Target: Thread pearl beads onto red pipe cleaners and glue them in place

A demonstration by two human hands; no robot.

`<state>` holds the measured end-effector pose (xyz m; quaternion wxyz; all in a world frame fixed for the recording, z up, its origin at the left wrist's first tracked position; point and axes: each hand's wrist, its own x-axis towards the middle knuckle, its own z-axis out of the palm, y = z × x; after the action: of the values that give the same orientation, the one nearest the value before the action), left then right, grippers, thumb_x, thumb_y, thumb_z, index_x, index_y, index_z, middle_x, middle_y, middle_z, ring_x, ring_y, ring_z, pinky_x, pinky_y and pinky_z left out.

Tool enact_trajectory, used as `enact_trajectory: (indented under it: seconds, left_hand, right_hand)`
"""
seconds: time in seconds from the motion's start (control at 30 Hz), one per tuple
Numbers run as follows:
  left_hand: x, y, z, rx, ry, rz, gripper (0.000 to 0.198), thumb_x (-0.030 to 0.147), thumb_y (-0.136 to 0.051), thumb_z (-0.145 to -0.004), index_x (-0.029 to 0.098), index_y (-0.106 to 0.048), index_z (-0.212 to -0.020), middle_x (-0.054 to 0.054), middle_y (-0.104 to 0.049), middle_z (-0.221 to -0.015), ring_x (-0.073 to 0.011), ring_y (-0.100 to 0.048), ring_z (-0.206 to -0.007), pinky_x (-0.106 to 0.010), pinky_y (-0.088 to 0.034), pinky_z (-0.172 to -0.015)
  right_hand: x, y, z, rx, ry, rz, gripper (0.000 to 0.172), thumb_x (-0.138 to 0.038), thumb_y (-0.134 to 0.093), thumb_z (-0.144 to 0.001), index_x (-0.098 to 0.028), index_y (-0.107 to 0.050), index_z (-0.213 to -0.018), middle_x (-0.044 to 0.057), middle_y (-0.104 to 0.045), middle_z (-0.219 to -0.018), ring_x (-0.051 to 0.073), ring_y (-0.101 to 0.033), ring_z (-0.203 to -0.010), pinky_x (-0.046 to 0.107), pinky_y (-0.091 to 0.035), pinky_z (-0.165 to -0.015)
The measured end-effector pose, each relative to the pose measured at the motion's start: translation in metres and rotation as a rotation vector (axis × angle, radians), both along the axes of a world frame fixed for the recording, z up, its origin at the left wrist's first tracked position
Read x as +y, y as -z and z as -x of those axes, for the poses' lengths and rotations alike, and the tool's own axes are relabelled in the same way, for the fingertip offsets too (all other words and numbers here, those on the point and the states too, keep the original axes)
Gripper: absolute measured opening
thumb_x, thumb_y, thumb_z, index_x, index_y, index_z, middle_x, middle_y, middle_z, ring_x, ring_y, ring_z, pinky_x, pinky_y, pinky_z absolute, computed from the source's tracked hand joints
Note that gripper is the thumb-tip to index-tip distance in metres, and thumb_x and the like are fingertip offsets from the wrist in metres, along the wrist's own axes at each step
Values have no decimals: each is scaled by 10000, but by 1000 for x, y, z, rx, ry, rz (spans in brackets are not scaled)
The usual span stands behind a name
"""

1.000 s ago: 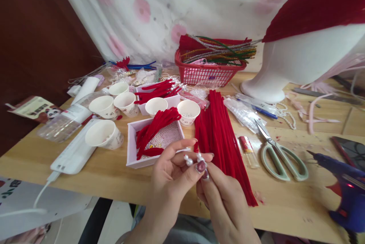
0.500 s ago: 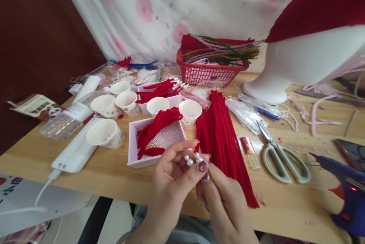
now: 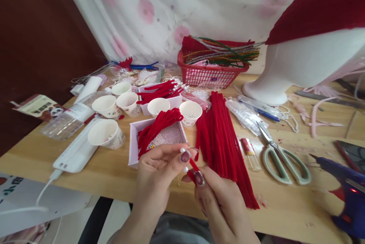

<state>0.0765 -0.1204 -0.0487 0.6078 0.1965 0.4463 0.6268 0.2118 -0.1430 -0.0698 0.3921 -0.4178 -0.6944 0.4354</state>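
Floral curtain [image 3: 159,0] behind wooden table [image 3: 114,181]

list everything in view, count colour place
paper cups: 6, white, left and centre
open boxes: 2, lilac, centre
chenille stems: many, red, centre
basket: 1, red, back
mannequin head: 1, white, right
scissors: 1, green-handled, right
pen: 1, blue, right
glue gun: 1, blue, right edge
curtain: 1, white and pink, behind
pearl beads: many, white, centre
table: 1, wood-brown, beneath
left hand: 1, maroon thumbnail, bottom centre
right hand: 1, maroon thumbnail, bottom centre
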Motion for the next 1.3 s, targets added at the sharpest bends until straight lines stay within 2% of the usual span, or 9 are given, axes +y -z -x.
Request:
enact_trajectory:
  seconds: [0.1,0.27,0.47,0.6,0.8,0.97,1.17,1.3]
  left_hand:
    - [5,2,5,-102,58,-3,250,321,-993,-550,235,-823,-711,-3,-786,-639,-136,-746,-649,-152,-573,-572]
    - [8,9,7,-342,186,52,219,267,-978,-590,238,-818,-736,12,-794,-692,-88,-669,-512,-157,-567,-490]
    - [10,8,7,-407,222,93,190,238,-957,-636,221,-816,-761,3,-789,-735,-90,-695,-579,-142,-571,-527]
    - [11,7,9,-412,263,90,204,229,-973,-605,211,-811,-728,12,-787,-722,-61,-653,-527,-131,-564,-521]
    - [12,10,11,-386,305,62,120,220,-915,-708,224,-810,-765,10,-792,-773,-77,-672,-563,-150,-572,-541]
    - [11,6,8,-369,267,90,192,237,-968,-606,200,-799,-690,10,-771,-701,-38,-573,-470,-127,-531,-493]
    - [11,4,9,-337,271,86,203,193,-975,-566,229,-802,-666,-6,-792,-697,-77,-649,-520,-133,-526,-492]
    - [12,3,13,-292,331,22,157,187,-947,-610,201,-797,-652,-10,-785,-684,-94,-682,-570,-141,-543,-540]
  right_hand:
    - [0,-2,1,7,22,-22,254,-213,-388,-1040,-246,-461,-799,-64,-394,-627,116,-349,-490,257,-277,-476]
    - [0,-11,2,-17,41,1,272,-230,-389,-1043,-247,-435,-775,-69,-382,-614,116,-336,-490,254,-277,-470]
    - [4,-17,4,-81,41,9,295,-207,-390,-1019,-243,-363,-727,-74,-380,-626,102,-357,-491,263,-283,-504]
    - [5,-15,3,-80,12,28,287,-204,-395,-1015,-245,-356,-733,-79,-354,-618,104,-354,-503,267,-259,-495]
    - [4,-16,2,-81,8,15,282,-188,-378,-1014,-244,-348,-739,-81,-351,-627,102,-346,-510,265,-270,-514]
    - [3,-15,1,-91,0,19,268,-186,-366,-1011,-246,-348,-751,-82,-336,-627,104,-339,-505,271,-259,-506]
    - [2,-15,0,-133,22,-10,277,-181,-386,-1007,-243,-360,-738,-83,-346,-613,104,-350,-501,269,-267,-504]
    - [1,-15,-1,-159,59,-69,233,-157,-396,-995,-241,-446,-783,-76,-430,-619,112,-432,-507,258,-319,-512]
